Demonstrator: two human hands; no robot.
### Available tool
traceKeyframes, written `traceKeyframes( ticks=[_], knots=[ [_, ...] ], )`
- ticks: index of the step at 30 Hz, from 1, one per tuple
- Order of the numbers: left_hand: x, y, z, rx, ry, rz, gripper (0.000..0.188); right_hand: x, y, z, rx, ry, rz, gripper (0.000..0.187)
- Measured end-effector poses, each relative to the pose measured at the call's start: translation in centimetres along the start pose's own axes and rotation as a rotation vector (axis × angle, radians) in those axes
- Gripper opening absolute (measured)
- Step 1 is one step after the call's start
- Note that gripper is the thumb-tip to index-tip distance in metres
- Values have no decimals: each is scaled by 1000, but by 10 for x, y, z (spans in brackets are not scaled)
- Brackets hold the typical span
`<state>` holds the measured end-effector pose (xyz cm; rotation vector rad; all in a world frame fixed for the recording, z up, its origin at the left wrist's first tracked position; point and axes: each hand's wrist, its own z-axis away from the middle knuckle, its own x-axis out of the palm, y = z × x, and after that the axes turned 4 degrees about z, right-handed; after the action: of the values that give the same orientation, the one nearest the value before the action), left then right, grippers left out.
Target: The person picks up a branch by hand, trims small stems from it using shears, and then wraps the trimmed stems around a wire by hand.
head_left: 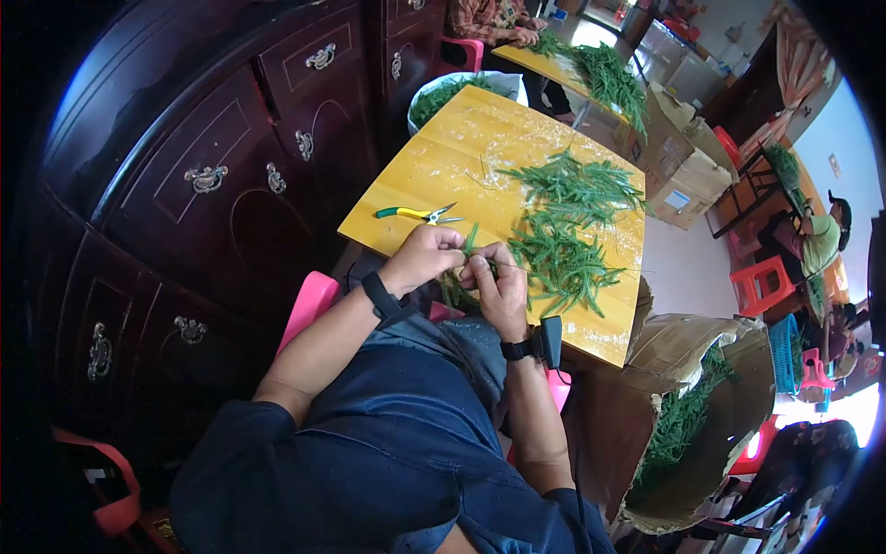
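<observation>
Close together over the near edge of the yellow table, both my hands are closed on a green artificial pine sprig. My left hand pinches it from the left, with the fingertips curled inward. Thumb and fingers of my right hand press together on the same sprig; a thin dark strand sticks out past them. Just beyond my left hand lie pliers with green and yellow handles, jaws apart. Two heaps of pine sprigs, a far heap and a near heap, rest right of my hands.
A torn cardboard box holding greenery stands at the right of the table. Dark wooden cabinets line the left. Behind the table are a white sack of greenery and another cardboard box. Other people sit at tables farther off.
</observation>
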<state>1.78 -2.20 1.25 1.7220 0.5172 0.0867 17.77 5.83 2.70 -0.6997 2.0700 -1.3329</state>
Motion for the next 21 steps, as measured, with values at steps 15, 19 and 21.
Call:
traceKeyframes(
  ticks=[15, 19, 21],
  knots=[
    [20, 33, 9, 616, 230, -279, 4, -11, 19, -3, 406, -110, -765, 16],
    [12, 28, 10, -20, -32, 445, 7, -14, 18, -2, 328, -94, -725, 15],
    [9, 26, 10, -106, -42, 623, 9, -15, 17, -2, 232, -100, -621, 16]
  ],
)
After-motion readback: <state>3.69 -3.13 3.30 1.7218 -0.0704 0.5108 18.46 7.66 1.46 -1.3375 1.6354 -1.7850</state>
